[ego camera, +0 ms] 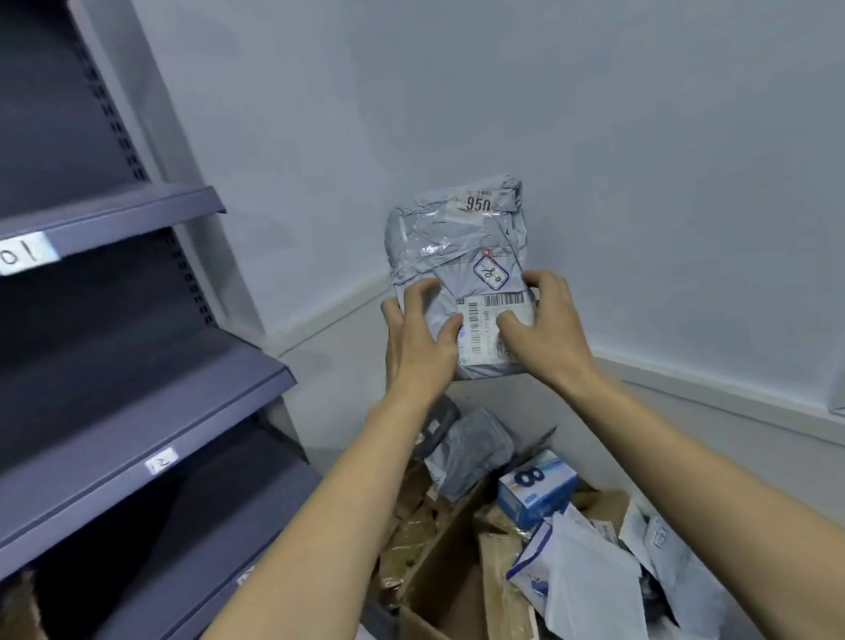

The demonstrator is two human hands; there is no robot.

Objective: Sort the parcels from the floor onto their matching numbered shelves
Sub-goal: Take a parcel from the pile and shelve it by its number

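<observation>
1. Parcel: grey crumpled plastic mailer bag (462, 269) with white barcode labels and a handwritten tag, held up in the air in front of the wall, well above the pile on the floor.
2. Left hand (420, 340) grips the parcel's lower left edge, fingers curled over the front, thumb on the label. Right hand (547, 326) grips the lower right edge the same way. Both pinch the bag between thumb and fingers.
3. Tag mark is unclear; it cannot be read with certainty.
4. Below the parcel: open brown cardboard box (436, 592) on the floor, with a heap of grey and white mailers and a blue-and-white carton marked 8 (537, 489).
5. Left of the parcel: dark blue-grey metal shelving unit (108, 401), with white paper labels "01" (22, 253) and "12" (161, 461) on the shelf edges.
6. Progress judgement: early. Visible shelf boards look bare except something brown at the lowest left; many parcels remain.
7. Room: pale walls, light skirting, corner behind the parcel.
</observation>
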